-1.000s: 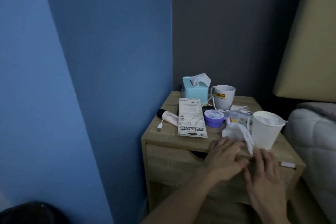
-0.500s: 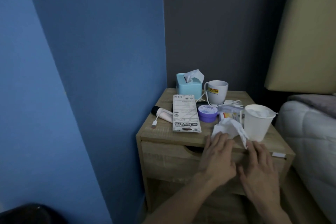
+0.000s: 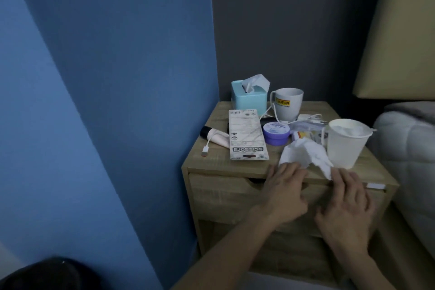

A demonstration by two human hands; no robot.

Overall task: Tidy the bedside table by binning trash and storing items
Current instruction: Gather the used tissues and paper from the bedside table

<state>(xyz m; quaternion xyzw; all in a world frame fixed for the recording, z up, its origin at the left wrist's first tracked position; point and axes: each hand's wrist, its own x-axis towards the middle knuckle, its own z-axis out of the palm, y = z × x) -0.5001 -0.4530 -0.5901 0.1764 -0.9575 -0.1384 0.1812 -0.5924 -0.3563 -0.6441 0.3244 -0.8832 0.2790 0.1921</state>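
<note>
A wooden bedside table point(image 3: 226, 165) carries clutter. A crumpled white tissue point(image 3: 303, 152) lies at its front edge. My left hand point(image 3: 286, 192) rests flat before the drawer with its fingertips touching the tissue's left side. My right hand point(image 3: 346, 205) has its fingers spread, the fingertips at the tissue's hanging right corner. A white paper cup point(image 3: 344, 142) with tissue inside stands just right of the tissue. Behind sit a purple jar point(image 3: 275, 134), a scissors pack point(image 3: 247, 135), a pink tube point(image 3: 215, 136) and a white mug point(image 3: 287, 103).
A teal tissue box point(image 3: 247, 97) stands at the back left of the table. A white charger cable point(image 3: 207, 148) trails over the left side. A blue wall is on the left, a bed point(image 3: 409, 162) on the right. A dark bin point(image 3: 47, 275) shows at the bottom left.
My view has shifted a little to the left and closer. Both hands have stayed at the table's front edge, with the fingers reaching slightly further onto the tissue.
</note>
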